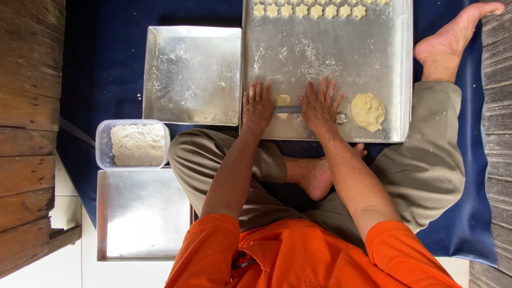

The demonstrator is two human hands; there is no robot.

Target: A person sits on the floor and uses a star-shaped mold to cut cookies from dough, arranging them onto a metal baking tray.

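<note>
Fingers spread flat, the left hand (pixel 258 105) and right hand (pixel 320 104) press down on a slim metal rolling pin (pixel 288 109) laid across a small piece of dough (pixel 282 101) near the front edge of a large floured baking tray (pixel 384 74). A thicker lump of dough (pixel 367 111) lies just to the right, a small metal cutter (pixel 341 118) beside it, and a row of star-shaped cut-outs (pixel 309 10) lines the tray's far end. A tub of flour (pixel 137 144) sits to the left, between two other trays (pixel 192 74). Uneven pressure could roll the piece lopsided, and too little flour could leave it sticking to pin or tray.
</note>
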